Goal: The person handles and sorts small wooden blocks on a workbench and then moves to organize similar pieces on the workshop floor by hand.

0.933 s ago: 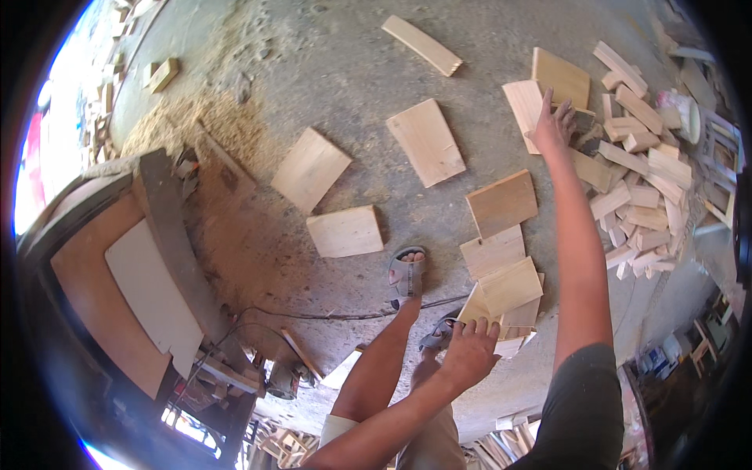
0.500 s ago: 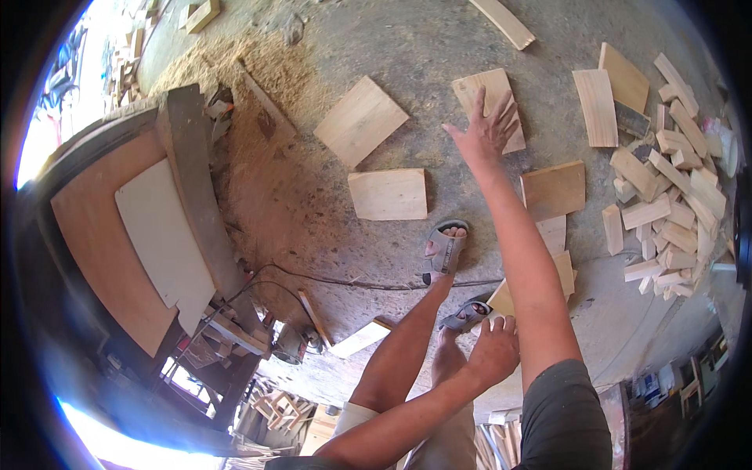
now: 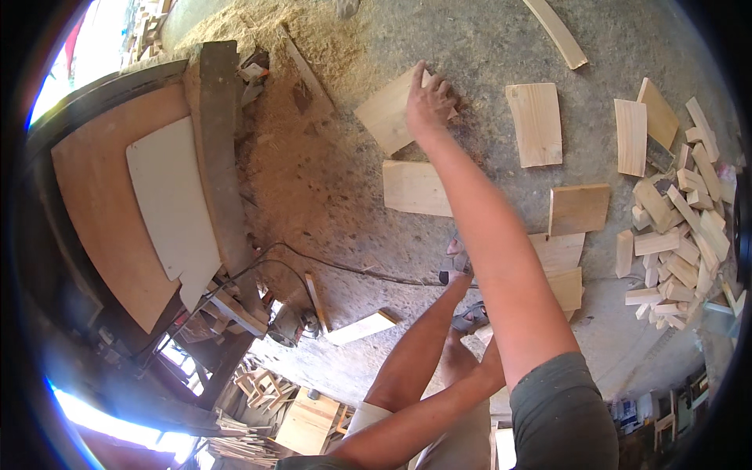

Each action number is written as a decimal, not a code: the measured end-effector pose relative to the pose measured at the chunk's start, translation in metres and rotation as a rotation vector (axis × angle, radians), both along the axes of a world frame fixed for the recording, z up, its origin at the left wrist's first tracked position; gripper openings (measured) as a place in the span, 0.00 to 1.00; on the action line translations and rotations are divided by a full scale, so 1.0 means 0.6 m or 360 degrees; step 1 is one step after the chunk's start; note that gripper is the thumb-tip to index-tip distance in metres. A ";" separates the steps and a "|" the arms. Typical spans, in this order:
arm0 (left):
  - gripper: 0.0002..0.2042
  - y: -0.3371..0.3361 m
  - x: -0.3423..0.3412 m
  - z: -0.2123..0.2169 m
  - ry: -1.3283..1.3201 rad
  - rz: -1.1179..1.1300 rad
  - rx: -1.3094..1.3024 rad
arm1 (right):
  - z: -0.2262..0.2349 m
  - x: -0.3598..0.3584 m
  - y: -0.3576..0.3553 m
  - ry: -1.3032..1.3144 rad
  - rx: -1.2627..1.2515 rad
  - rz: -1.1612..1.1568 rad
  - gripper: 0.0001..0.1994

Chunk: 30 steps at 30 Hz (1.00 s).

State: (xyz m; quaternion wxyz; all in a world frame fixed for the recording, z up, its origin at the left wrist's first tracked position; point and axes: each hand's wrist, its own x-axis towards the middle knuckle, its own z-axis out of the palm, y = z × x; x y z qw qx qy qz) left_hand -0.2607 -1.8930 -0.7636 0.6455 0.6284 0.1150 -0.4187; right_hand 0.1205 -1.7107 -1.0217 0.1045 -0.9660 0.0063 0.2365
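My right hand (image 3: 429, 103) reaches far out over the floor, at the right end of a pale wooden board (image 3: 385, 117). Its fingers are apart, the index finger stretched away from the others. It appears to rest on this board. A second board (image 3: 417, 188) lies just nearer, partly behind my right forearm. To the right is another flat board (image 3: 535, 125), with nothing touching it. My left forearm (image 3: 431, 411) crosses low over my legs; the left hand's fingers are hidden behind my right arm.
More boards (image 3: 580, 209) lie in a line toward my feet. A heap of wood blocks (image 3: 681, 235) stands at the right. On the left is a bench with a white panel (image 3: 176, 204). Sawdust (image 3: 251, 39) covers the far-left floor, and a dark cable (image 3: 368, 272) crosses nearer.
My right hand has gone left from the middle board to the far-left one. The middle board now lies straighter. My left hand has slipped behind my right arm, and the view has shifted.
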 end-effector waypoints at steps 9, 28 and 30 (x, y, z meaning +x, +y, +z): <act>0.23 0.036 0.072 0.041 -0.0649 -0.0385 0.0411 | 0.073 -0.154 -0.176 0.0532 0.1811 -0.0734 0.34; 0.23 0.024 0.048 0.020 -0.0368 -0.0912 0.0250 | 0.087 -0.337 -0.212 0.0597 0.0956 0.0381 0.26; 0.27 0.011 0.045 0.031 -0.0560 -0.1248 0.0227 | 0.124 -0.353 -0.264 0.0506 0.1033 0.0110 0.26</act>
